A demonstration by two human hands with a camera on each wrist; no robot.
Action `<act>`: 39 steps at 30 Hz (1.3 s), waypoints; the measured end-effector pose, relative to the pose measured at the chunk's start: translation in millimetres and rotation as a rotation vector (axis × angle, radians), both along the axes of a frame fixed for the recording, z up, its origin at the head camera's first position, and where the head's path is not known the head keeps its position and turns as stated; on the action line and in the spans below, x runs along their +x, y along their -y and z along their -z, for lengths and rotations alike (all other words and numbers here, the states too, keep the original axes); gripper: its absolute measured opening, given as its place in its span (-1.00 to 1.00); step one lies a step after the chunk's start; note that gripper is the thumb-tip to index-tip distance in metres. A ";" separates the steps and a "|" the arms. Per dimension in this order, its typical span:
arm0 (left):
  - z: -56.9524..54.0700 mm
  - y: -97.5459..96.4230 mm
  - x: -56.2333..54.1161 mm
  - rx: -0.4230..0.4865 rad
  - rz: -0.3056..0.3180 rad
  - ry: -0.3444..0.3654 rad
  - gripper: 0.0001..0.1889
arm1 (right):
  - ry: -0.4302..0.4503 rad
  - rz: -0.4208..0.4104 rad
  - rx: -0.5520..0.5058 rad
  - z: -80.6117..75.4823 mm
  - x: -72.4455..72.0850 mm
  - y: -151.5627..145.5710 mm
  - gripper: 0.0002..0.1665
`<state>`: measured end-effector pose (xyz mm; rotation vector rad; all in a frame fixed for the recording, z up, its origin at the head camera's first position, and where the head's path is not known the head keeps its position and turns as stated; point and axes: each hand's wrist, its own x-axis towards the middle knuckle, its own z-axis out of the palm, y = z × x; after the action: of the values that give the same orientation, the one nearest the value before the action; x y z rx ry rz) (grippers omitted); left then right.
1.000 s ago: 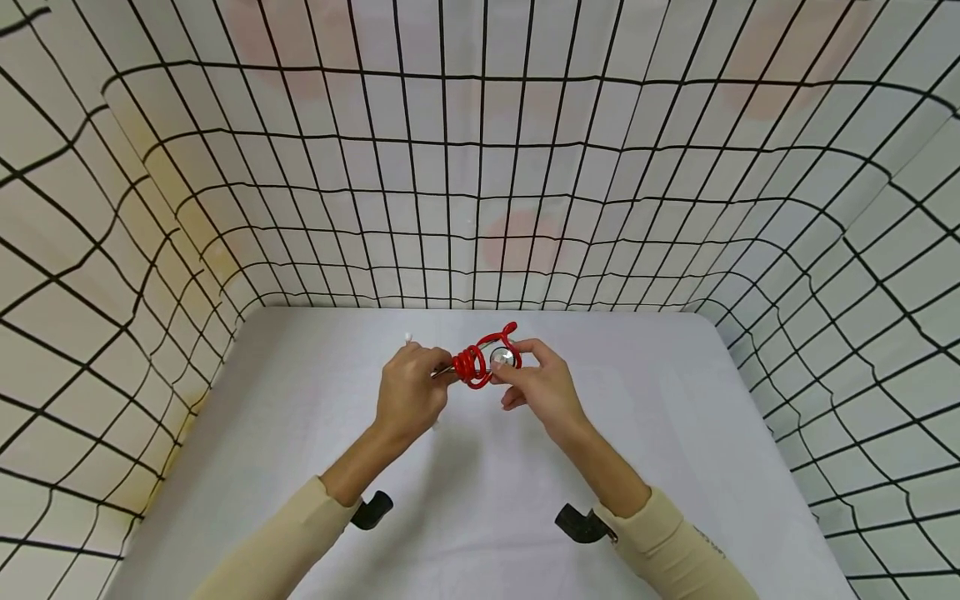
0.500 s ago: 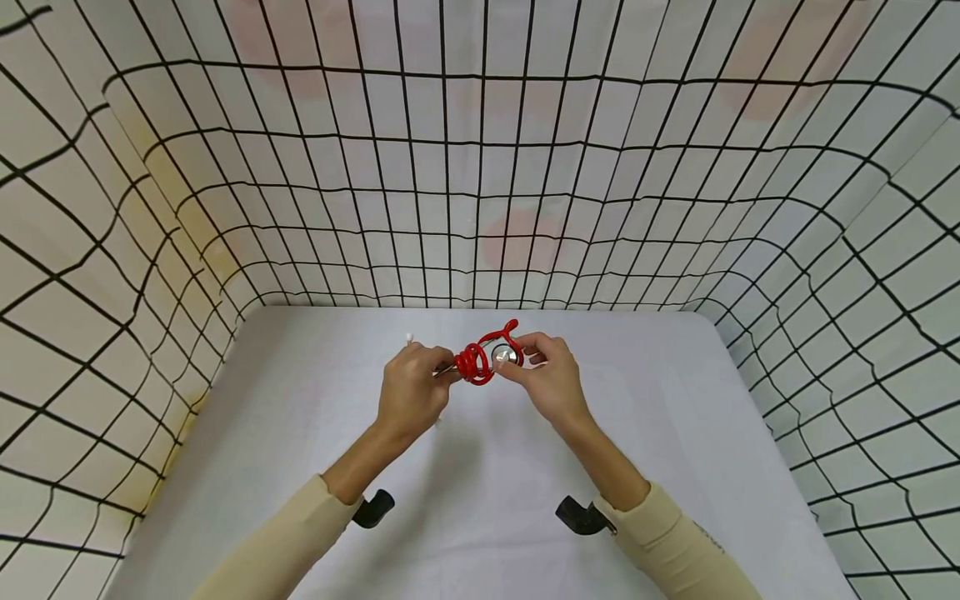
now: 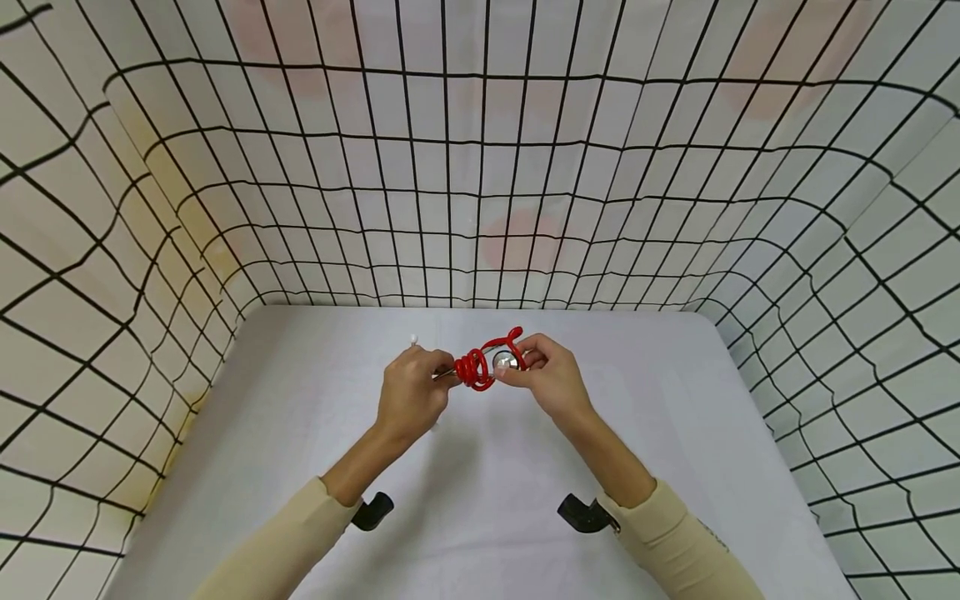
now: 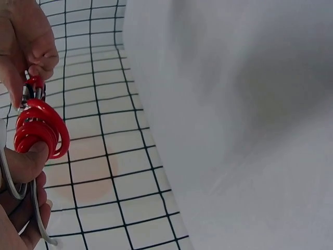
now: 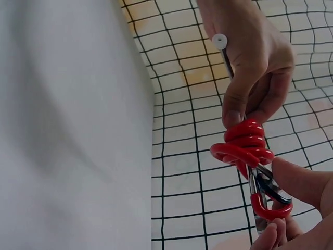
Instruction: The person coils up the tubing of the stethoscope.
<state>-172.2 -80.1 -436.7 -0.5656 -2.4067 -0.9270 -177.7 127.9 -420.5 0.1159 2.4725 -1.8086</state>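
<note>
A stethoscope is held off the table between both hands, its red tubing (image 3: 471, 369) wound in tight coils around the metal stems. My left hand (image 3: 411, 392) grips the metal ear tubes (image 4: 36, 208) just below the coils. One white ear tip (image 5: 220, 41) sticks out past that hand in the right wrist view. With thumb and fingers, my right hand (image 3: 558, 383) pinches the round chest piece (image 3: 506, 361) at the other end. A loop of red tubing (image 5: 270, 212) passes around the chest piece there. The fingers partly hide the chest piece.
A white-covered table (image 3: 637, 467) lies beneath the hands. Black wire mesh (image 3: 480, 171) rises behind it and along both sides, in front of pale cloth. Black wrist devices (image 3: 585, 514) sit at both beige sleeves.
The right hand has shifted slightly right, its fingers drawn in more around the chest piece. The red loop end has tilted a little. The left hand stays nearly still with its grip.
</note>
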 end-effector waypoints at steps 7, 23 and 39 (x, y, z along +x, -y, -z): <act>2.9 -0.1 2.3 0.004 0.024 -0.006 -0.87 | -0.012 0.009 0.006 -1.2 1.3 -0.3 -0.57; 3.8 1.5 2.6 0.005 0.023 -0.039 -0.85 | -0.260 -0.022 0.241 4.4 14.9 6.1 -0.54; 5.7 1.5 1.5 0.014 0.066 -0.018 -0.85 | -0.402 0.038 0.356 6.2 13.2 -0.1 -0.69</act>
<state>-170.8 -81.6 -442.4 -0.6484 -2.3768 -0.9615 -164.4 128.0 -426.7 -0.2039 3.0701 -1.5034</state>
